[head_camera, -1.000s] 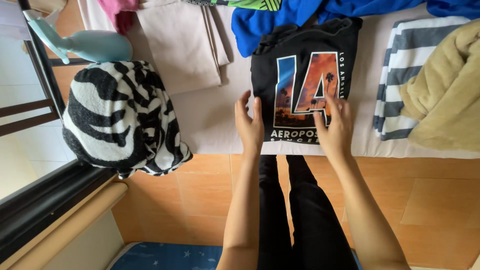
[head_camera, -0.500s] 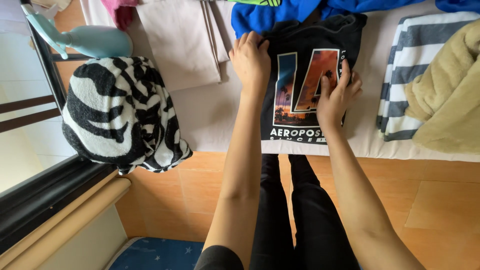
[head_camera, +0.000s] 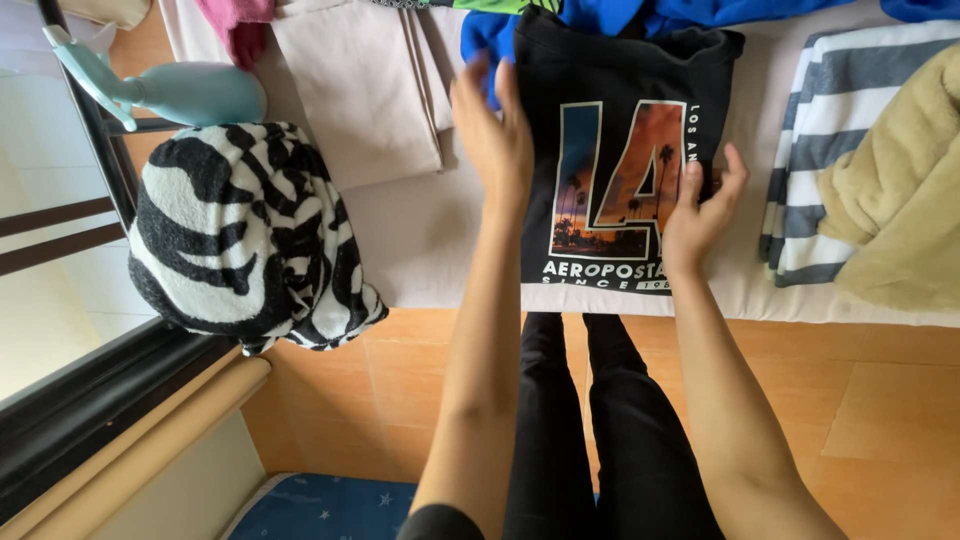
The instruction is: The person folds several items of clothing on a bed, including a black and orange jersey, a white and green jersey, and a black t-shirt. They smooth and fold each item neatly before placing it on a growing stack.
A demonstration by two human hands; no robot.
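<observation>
1. Right now our left hand [head_camera: 497, 135] lies flat, fingers spread, on the left edge of the black T-shirt [head_camera: 625, 160]; it grips nothing.
2. Our right hand [head_camera: 700, 208] presses the shirt's right side, fingers loosely curled, nothing pinched.
3. Shirt lies folded between both hands on the pale bed sheet [head_camera: 420, 235], long axis near-to-far.
4. Looks: black, with a sunset graphic and white lettering; blue garment [head_camera: 690, 14] just beyond.

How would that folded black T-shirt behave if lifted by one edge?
Probably floppy: the black T-shirt lies flat as soft folded cloth, so the layers would likely sag and unfold. It looks light for its size. Sliding seems easier, since it rests on a smooth sheet under the left hand and right hand.
</observation>
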